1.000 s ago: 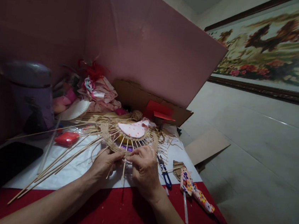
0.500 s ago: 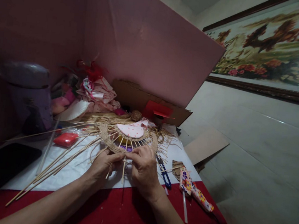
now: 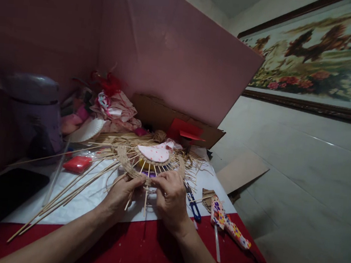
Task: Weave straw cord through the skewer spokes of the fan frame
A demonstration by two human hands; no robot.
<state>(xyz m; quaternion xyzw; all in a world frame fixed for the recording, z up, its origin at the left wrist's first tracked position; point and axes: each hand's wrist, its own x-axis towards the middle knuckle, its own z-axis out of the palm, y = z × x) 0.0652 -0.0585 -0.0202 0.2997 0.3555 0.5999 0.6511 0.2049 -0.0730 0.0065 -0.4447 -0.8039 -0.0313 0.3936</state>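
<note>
A round frame of thin wooden sticks (image 3: 146, 199) spreads out from a pink dotted cloth centre (image 3: 154, 153). Tan twine is woven in a band (image 3: 124, 158) across the sticks. My left hand (image 3: 125, 191) is closed on the near left edge of this band, thumb on top. On the other side of one stick, my right hand (image 3: 169, 193) pinches the twine at the near edge, its fingertips close to my left thumb. The fingers beneath the weaving are hidden.
Blue thread snips (image 3: 195, 211) and a flower-patterned glue gun (image 3: 224, 220) lie at right. Loose sticks (image 3: 72, 187), a red packet (image 3: 78, 163) and a dark flat object (image 3: 9, 185) are at left. Behind stand cloth scraps (image 3: 119, 109), a twine ball (image 3: 159, 136) and cardboard (image 3: 153, 108).
My right fingertips have shifted slightly right, parting from my left thumb, so the twine between them now shows. The woven piece has barely moved.
</note>
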